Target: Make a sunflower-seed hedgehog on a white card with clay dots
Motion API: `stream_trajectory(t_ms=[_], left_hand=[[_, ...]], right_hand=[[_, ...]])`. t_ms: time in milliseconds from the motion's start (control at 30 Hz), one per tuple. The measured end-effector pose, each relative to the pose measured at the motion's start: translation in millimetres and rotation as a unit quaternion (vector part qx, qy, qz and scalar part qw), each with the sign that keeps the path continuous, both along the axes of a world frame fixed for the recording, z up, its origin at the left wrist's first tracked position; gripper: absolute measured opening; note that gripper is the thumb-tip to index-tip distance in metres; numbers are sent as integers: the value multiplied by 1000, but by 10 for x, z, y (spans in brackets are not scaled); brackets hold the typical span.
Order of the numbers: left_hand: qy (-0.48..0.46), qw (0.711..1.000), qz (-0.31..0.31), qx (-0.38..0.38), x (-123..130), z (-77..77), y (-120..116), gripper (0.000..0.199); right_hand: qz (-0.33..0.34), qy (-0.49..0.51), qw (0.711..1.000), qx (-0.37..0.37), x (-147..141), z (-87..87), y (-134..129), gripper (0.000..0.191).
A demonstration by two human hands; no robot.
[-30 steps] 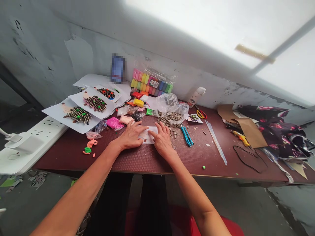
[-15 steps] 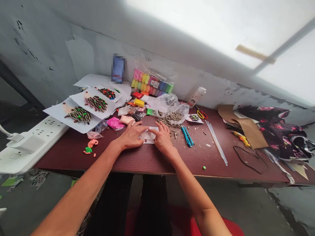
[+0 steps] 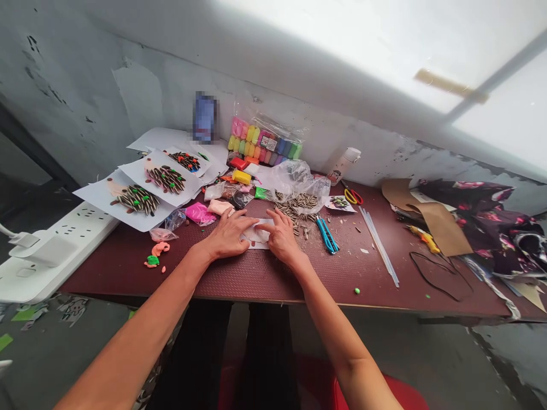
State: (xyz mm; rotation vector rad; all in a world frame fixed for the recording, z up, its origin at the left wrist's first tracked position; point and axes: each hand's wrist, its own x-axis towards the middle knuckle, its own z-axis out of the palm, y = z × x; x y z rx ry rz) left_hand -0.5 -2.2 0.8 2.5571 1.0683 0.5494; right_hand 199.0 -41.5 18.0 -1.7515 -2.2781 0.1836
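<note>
Small white paper slip (image 3: 260, 233) bearing a faint pinkish outline, lying flat and slightly askew on the maroon tabletop (image 3: 128, 273), its left end under the fingertips of the left hand (image 3: 226, 234), its right end under the right hand (image 3: 282, 238).

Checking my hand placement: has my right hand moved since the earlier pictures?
Yes, the right hand's fingers have moved left, further over the white paper and farther from the blue-handled tool.
</note>
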Motion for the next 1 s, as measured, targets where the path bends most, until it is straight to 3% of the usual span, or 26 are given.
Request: stream_trajectory(t_ms=[200,500,1000], left_hand=[[6,1000,1,1,3,25,-10,69],[5,1000,5,6,9,6,-8,69],[1,1000,-2,1,-3,7,0,70]], right_hand=[[-14,12,999,35,28,15,-68,55],[48,-72,994,63,21,51,-162,41],[56,-79,994,58,53,57,-239,44]])
